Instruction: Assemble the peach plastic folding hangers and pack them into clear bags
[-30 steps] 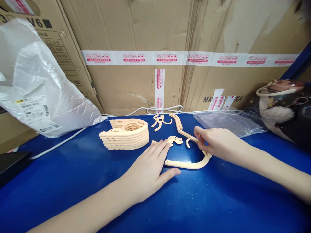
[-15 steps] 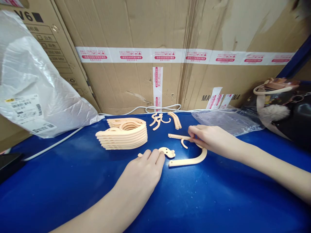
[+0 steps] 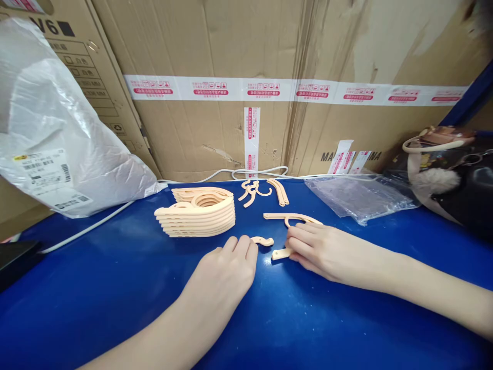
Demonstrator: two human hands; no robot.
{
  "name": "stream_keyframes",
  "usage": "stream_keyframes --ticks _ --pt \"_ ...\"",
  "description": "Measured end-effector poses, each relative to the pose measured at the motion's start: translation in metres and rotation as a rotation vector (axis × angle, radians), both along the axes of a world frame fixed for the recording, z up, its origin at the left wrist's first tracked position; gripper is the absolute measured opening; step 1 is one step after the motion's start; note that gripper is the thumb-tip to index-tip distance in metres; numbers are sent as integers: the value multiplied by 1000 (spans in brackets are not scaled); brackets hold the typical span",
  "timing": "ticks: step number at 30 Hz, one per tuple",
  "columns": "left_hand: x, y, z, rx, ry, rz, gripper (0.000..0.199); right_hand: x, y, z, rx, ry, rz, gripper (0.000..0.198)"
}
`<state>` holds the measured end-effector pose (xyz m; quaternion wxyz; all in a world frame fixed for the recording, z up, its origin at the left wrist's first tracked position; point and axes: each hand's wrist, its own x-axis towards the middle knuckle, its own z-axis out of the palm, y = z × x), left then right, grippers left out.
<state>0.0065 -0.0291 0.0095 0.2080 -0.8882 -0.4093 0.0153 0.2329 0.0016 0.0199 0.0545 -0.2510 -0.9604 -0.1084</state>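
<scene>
My left hand is closed around a small cream plastic hanger centre piece, whose wavy tip shows past the fingers. To the right, my right hand is closed on a cream hanger arm; its holed end sticks out at the left and the rest is hidden. Just beyond that hand lies another hanger arm, next to a curved hook. A stack of folded cream hangers sits left of centre. Farther back are loose hooks and several nested hanger arms.
The blue table backs onto a large taped cardboard box. A white mailing bag stands at left. A clear plastic bag and a dark bag with a pompom lie at right; a white cable crosses behind.
My right hand has moved down and left from the upper hanger arm to the lower one. In my left hand the centre piece has turned, showing its thinner edge.
</scene>
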Motion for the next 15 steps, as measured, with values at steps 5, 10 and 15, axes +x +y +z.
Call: stream_keyframes --ticks 5,10,15 --pt "-2 3 -1 121 -96 -4 24 -1 1 -6 44 53 6 28" --pt "-5 4 -2 285 -294 -74 27 1 4 -10 48 48 17 32" --pt "-6 6 -2 199 -437 -46 42 3 8 -13 65 18 -11 36"
